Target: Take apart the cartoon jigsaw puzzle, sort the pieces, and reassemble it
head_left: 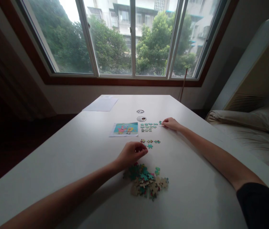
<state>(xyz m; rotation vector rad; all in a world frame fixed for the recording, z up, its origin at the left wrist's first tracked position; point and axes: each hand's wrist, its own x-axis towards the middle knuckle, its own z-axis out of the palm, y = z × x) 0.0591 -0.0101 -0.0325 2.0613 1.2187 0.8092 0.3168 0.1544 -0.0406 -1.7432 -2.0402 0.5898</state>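
Observation:
My right hand [171,123] pinches or presses a small green puzzle piece [160,122] at the right end of the top row of laid-out pieces [148,127]. My left hand [131,154] is curled just above the table, thumb and fingertips drawn close together; whether a piece is between them is hidden. Beyond its fingertips lies a teal puzzle piece [150,146], below a short row of multicoloured pieces [150,141]. Nearer to me, a heap of mixed puzzle pieces [148,183] shows teal faces and tan backs, some overlapping.
A cartoon picture sheet [126,129] lies left of the rows. Two round items [141,119] are behind them. White paper [103,103] rests at the far left of the white table [72,152]. A sofa [249,127] stands at right, a window ahead.

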